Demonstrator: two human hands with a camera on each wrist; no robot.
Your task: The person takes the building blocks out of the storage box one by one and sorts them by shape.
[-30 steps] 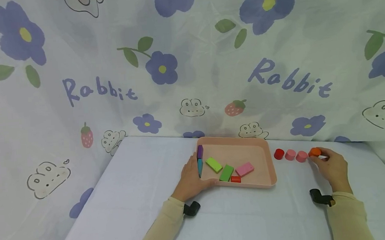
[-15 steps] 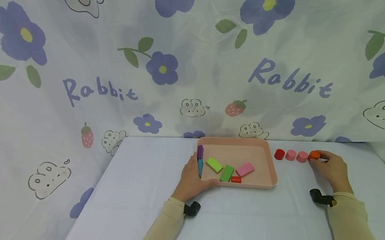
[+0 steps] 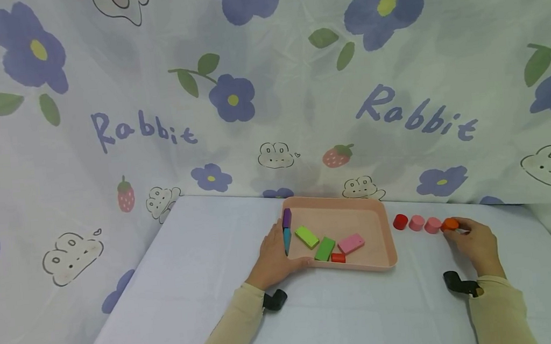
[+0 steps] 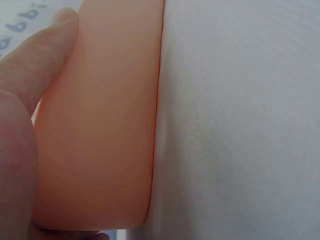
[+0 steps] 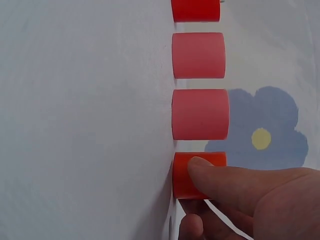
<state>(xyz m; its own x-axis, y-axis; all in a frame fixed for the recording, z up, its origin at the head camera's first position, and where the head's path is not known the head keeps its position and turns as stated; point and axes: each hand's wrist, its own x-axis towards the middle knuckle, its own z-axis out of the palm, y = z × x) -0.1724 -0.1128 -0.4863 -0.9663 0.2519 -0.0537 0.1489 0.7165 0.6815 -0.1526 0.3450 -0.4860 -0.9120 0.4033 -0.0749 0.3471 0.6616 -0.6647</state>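
At the right end of a row of upright cylinder blocks, my right hand (image 3: 475,240) pinches an orange cylinder block (image 3: 449,224) between thumb and fingers. Its base meets the white table in the right wrist view. Beside it stand two pink cylinder blocks (image 5: 200,114) and a red cylinder block (image 3: 400,221), with narrow gaps between them. My left hand (image 3: 275,258) holds the near left corner of a peach tray (image 3: 388,233), thumb along the front wall (image 4: 110,115) and fingers along the left side. Some of those fingers are hidden behind the corner in the left wrist view.
Inside the tray lie a purple block (image 3: 286,218), a blue block (image 3: 287,240), a lime block (image 3: 307,237), a green block (image 3: 324,248), a pink block (image 3: 351,244) and a red cylinder (image 3: 338,258). A printed cloth (image 3: 269,86) hangs behind the table.
My right hand has shifted the orange cylinder block slightly toward the near side, roughly in line with the row. The left hand and the tray hold their place.
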